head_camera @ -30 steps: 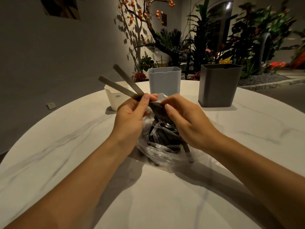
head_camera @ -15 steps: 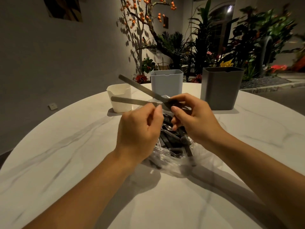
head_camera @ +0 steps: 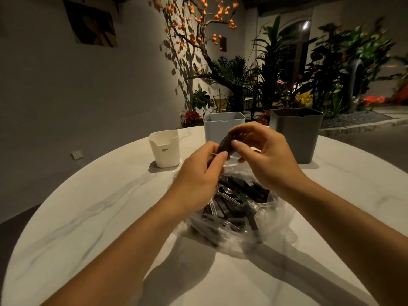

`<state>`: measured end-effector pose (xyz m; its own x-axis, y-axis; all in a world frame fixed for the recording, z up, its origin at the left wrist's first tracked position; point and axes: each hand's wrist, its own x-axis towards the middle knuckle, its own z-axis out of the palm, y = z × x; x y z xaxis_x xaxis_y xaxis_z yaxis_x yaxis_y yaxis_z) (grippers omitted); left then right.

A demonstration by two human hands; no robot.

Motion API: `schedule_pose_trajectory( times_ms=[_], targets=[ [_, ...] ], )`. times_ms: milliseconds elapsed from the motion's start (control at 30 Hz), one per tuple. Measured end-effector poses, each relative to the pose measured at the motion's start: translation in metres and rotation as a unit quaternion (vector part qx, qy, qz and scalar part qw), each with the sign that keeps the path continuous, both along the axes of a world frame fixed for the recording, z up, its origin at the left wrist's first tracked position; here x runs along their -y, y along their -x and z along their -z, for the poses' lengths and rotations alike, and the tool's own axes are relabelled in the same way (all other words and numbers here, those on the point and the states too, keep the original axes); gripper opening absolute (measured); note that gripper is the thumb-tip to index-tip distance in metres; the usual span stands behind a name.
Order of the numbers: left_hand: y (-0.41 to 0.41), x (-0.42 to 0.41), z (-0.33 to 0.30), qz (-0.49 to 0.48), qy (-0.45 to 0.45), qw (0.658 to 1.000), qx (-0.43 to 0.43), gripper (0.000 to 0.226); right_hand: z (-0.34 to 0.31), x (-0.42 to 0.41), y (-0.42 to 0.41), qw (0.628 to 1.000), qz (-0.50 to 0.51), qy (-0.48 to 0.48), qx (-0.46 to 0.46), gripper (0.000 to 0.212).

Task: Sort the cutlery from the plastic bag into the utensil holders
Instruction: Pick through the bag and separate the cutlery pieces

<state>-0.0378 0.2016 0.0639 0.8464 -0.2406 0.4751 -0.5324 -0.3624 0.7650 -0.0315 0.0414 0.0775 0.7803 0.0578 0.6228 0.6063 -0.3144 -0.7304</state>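
Above the clear plastic bag [head_camera: 238,219] of cutlery on the worktop [head_camera: 92,217], the left hand [head_camera: 198,180] and right hand [head_camera: 267,157] both pinch one dark utensil [head_camera: 225,145], near three holders [head_camera: 223,127].

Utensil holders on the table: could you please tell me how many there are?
3: a white holder at left, a blue-grey holder in the middle behind the hands, a dark grey holder at right.

Dim, warm scene. Spotlight on wall [head_camera: 123,89] at upper centre casts sharp branch shadows. Marble table [head_camera: 92,219] brightest, forearm shadows falling toward bottom edge. Plants at upper right dark, soft. Wide-angle bending at frame edges; slight blur at centre.
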Motion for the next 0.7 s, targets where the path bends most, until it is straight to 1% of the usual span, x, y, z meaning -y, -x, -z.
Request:
schedule_pose_trajectory(
  times_ms=[100,200,267,400,433,500,567,600,700],
  targets=[
    [-0.001,0.003,-0.019,0.03,0.082,0.993,-0.075,0.009,-0.025,0.003,-0.004,1.0,-0.025,-0.002,-0.015,0.027],
    [-0.009,0.006,-0.035,0.054,0.134,0.984,-0.108,0.014,-0.047,0.006,-0.01,0.999,-0.041,-0.005,-0.025,0.034],
    [-0.017,0.008,-0.045,0.068,0.142,0.982,-0.109,0.016,-0.061,0.008,-0.016,0.999,-0.04,0.009,-0.013,0.032],
    [-0.031,0.014,-0.063,0.07,0.168,0.976,-0.117,0.015,-0.083,0.014,-0.032,0.999,-0.012,0.036,0.013,0.036],
    [-0.036,0.016,-0.068,0.054,0.159,0.98,-0.105,0.014,-0.087,0.015,-0.037,0.999,-0.002,0.044,0.02,0.036],
    [-0.047,0.019,-0.077,-0.009,0.116,0.991,-0.06,0.015,-0.095,0.017,-0.047,0.998,0.019,0.052,0.034,0.035],
    [-0.059,0.019,-0.087,-0.067,0.112,0.991,-0.018,0.025,-0.102,0.018,-0.057,0.996,0.039,0.054,0.053,0.034],
    [-0.065,0.018,-0.092,-0.078,0.12,0.989,-0.017,0.031,-0.105,0.019,-0.062,0.995,0.047,0.055,0.064,0.035],
    [-0.077,0.021,-0.102,-0.043,0.123,0.987,-0.091,0.052,-0.113,0.019,-0.075,0.99,0.075,0.061,0.098,0.041]
  ],
)
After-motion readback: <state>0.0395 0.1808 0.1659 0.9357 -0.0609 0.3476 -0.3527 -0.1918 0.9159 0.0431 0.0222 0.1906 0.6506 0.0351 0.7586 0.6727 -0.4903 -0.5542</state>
